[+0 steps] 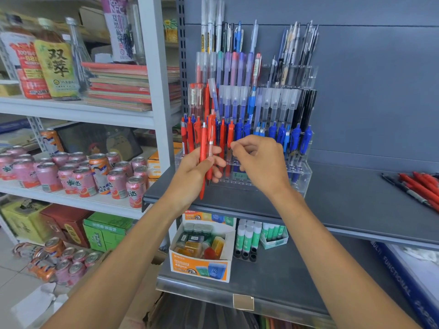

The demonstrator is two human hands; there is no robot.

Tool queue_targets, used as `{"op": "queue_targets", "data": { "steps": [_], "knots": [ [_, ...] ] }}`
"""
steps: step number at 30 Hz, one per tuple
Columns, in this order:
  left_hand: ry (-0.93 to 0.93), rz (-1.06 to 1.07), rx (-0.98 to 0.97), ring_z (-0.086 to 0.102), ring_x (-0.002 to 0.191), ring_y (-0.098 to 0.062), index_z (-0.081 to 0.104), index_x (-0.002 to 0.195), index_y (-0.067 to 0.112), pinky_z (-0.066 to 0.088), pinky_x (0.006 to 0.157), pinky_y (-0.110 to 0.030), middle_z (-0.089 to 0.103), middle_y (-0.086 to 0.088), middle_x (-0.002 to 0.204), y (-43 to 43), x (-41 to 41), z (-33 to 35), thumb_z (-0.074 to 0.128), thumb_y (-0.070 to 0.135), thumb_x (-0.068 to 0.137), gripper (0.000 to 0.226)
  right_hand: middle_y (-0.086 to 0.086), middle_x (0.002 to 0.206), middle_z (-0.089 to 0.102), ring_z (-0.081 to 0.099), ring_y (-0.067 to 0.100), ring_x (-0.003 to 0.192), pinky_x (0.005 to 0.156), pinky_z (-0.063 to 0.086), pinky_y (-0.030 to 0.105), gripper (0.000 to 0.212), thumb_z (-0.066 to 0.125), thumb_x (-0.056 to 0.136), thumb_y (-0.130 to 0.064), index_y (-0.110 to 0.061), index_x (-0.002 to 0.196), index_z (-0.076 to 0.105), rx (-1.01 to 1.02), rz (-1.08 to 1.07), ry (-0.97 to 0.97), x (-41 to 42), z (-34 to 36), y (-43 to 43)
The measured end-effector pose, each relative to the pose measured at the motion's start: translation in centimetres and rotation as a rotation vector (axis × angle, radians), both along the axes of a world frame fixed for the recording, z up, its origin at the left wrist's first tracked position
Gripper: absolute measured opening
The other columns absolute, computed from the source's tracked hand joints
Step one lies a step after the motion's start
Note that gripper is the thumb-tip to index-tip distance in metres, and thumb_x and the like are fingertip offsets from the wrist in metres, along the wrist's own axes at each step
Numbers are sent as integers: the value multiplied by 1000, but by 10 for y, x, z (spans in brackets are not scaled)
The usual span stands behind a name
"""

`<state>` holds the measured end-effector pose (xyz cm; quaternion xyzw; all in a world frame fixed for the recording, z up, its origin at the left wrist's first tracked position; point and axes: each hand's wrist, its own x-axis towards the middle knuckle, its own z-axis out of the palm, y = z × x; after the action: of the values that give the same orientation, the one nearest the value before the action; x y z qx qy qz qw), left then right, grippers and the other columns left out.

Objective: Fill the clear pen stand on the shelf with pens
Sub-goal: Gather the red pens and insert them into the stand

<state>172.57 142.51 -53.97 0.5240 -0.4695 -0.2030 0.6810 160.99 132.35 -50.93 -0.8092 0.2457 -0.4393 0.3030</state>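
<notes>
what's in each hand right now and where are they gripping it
The left hand grips a few red pens around their lower barrels, tips down. The right hand pinches at a red pen in the clear pen stand; its grip is unclear.

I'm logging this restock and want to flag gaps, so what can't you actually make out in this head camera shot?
- Front slots of the clear pen stand: partly hidden by both hands.
- Right hand: fingertips pinch near an orange-red pen; contact unclear.
- Left hand: exact count of red pens held is unclear.
- Loose pens on the shelf: cut off by the right edge.
- Price label behind the stand's front wall: too small.
</notes>
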Motion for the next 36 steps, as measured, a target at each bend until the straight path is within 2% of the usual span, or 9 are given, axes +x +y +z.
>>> {"op": "queue_targets", "data": {
  "steps": [5,10,16,21,24,26,29,32,36],
  "knots": [
    [-60,-40,70,57,63,-11,57,111,1,49,62,-23,66,-1,80,0,-13,2,36,2,102,22,-10,75,71,62,2,55,57,48,15,9,67,91,-27,-23,89,74,83,169,-34,-13,-3,6],
    [-168,-61,117,58,67,-11,58,111,-2,51,65,-25,67,-2,86,1,-25,2,37,3,102,24,-5,67,67,59,2,53,62,51,23,12,73,87,-29,-18,89,75,105,209,-40,-21,-10,4],
    [-230,-77,132,59,68,-6,61,106,7,50,67,-21,69,11,76,1,-33,5,38,2,101,23,-4,66,63,61,0,50,55,46,13,7,74,87,-16,-10,85,72,142,237,-109,-28,-9,4],
    [-102,-38,106,68,92,-16,55,125,2,54,85,-25,69,-11,108,-4,-30,1,38,5,103,28,-8,72,65,60,8,63,63,52,29,13,68,89,-18,-24,78,69,132,168,-145,-29,-5,-2],
    [-20,67,87,67,103,-18,52,127,2,53,91,-26,67,-11,114,-5,-21,-1,35,4,103,29,0,76,68,63,8,61,58,52,23,11,63,91,-10,-16,84,68,192,140,-246,-29,1,-7],
    [5,113,86,68,99,-18,52,126,1,55,87,-25,68,-12,109,-5,-17,-1,35,5,104,29,1,76,69,64,6,61,60,53,21,11,61,92,-8,-14,86,67,191,110,-289,-29,6,-10],
    [-24,122,71,65,67,-15,53,121,6,56,67,-28,67,-5,86,-2,-13,1,36,11,104,25,0,75,70,67,10,65,67,58,28,13,61,93,-9,-18,83,65,168,73,-318,-25,8,-17],
    [-91,133,72,39,46,-12,54,112,16,36,44,-26,49,2,63,-1,-10,2,37,17,104,19,1,78,72,69,14,69,73,60,32,10,62,94,-12,-16,86,65,160,54,-320,-21,10,-23],
    [-35,112,86,24,43,-8,54,105,17,20,41,-24,31,6,57,1,-6,1,37,21,104,18,1,78,72,70,13,72,77,60,36,9,62,94,-13,-17,87,65,137,56,-267,-14,11,-29]
  ]
}}
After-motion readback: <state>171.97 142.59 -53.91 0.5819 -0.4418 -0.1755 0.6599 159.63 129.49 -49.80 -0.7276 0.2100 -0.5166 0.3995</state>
